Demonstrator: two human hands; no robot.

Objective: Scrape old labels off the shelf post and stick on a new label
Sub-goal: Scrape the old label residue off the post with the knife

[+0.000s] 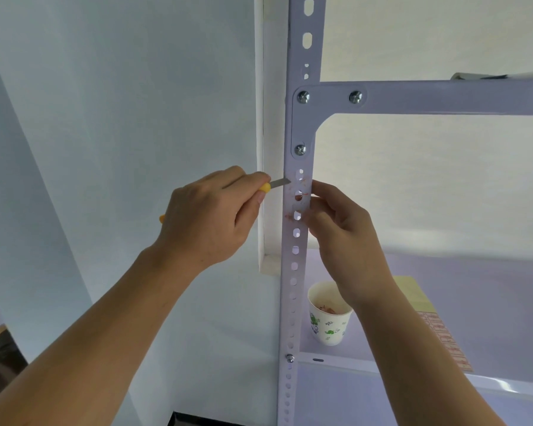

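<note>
Left hand was clamped tight round yellow-handled knife, blade tip touching shelf post left edge, just below corner bracket. Right hand had fingers curled, gripping post's right edge beside reddish label scraps. Paper cup with peelings sat at shelf front-left corner, label sheet nearby.

You have a white paper cup with green leaves standing on the pale purple shelf board, with pink scraps inside it. To your left is a plain light blue wall.
</note>
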